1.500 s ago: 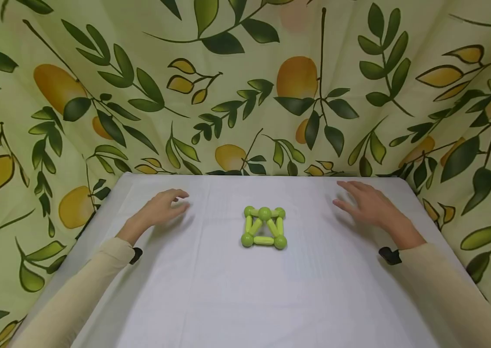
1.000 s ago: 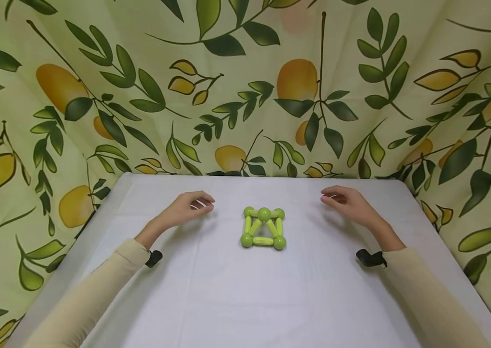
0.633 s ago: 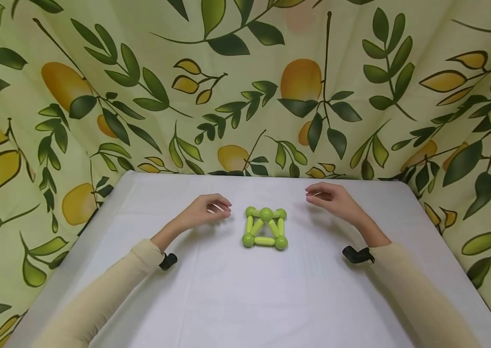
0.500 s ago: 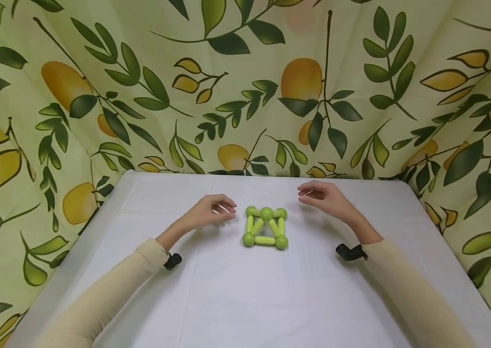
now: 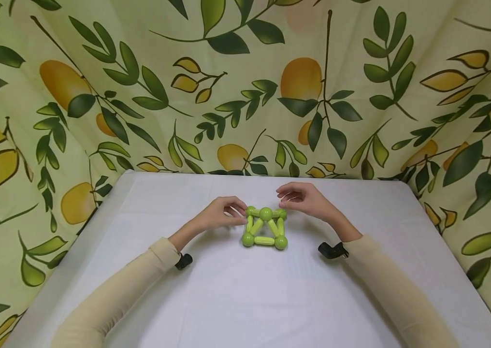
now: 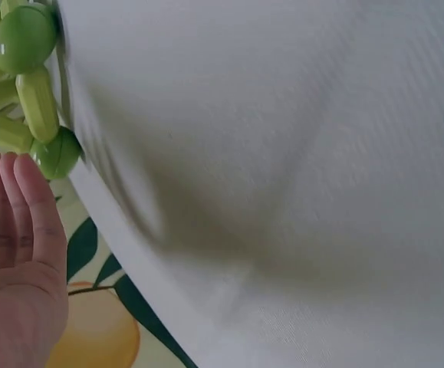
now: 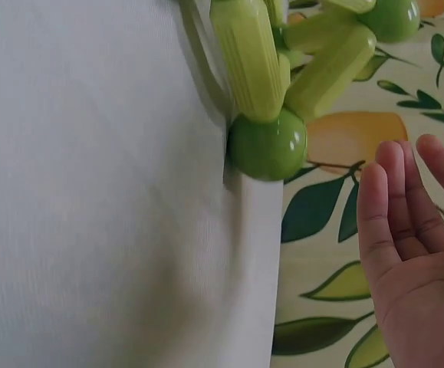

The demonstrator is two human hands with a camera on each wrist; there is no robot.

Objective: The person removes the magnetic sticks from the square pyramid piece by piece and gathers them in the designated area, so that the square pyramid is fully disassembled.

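Note:
A green ball-and-rod pyramid stands on the white-covered table, its square base flat and one ball on top. My left hand is at its left side, fingers loosely bent and fingertips right at the far-left ball. In the left wrist view those fingers reach up close below a green ball. On the other side, my right hand hovers by the far-right ball with thumb and fingers apart. The right wrist view has its relaxed fingers beside a near green ball, with nothing in the palm.
A white cloth covers the table. Behind it and along both sides hangs a curtain printed with leaves and orange fruit. Black wrist cameras, such as the right one, sit below each sleeve cuff.
Both hands have moved inward from the table's sides to the pyramid, their fingers bending a little. The pyramid has stayed in place.

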